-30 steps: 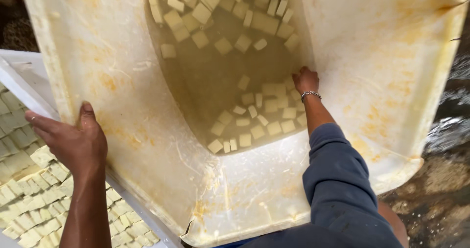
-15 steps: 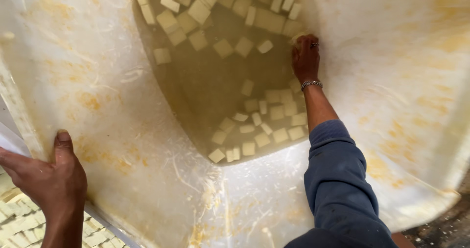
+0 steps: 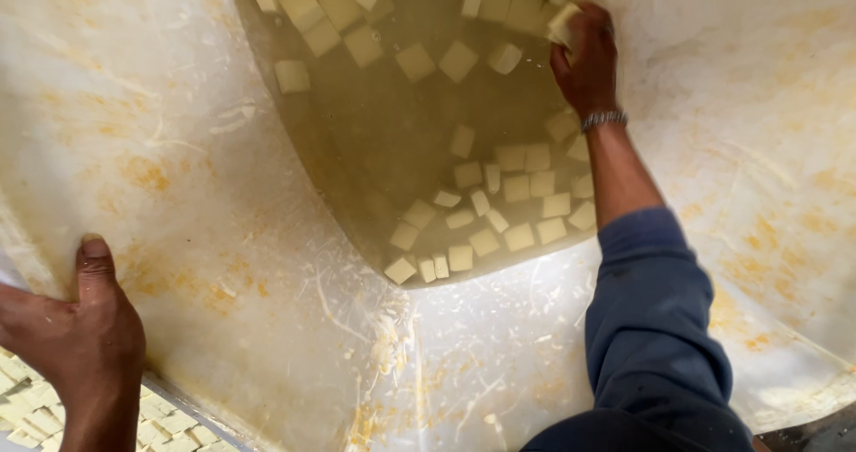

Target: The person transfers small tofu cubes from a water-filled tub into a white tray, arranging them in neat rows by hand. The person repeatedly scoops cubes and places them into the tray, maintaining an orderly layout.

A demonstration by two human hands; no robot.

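A large cream-white plastic tub [image 3: 178,149], stained with orange-yellow patches, stands tipped so that cloudy yellowish liquid [image 3: 392,140] pools in its lower part. Many pale square cubes [image 3: 517,189] float or lie in that liquid, some clustered near the pool's near edge, others at the top of the view. The right hand [image 3: 588,60], a metal bracelet [image 3: 604,119] on its wrist and a blue sleeve [image 3: 655,327] on the forearm, reaches into the tub, its grip closed round one pale cube [image 3: 563,24] held at the liquid's right edge; the cube's long axis cannot be told. The left hand [image 3: 80,336] clasps the tub's rim at lower left, thumb pointing up on the inner wall. Below it lie more pale cubes [image 3: 169,425] in rows.
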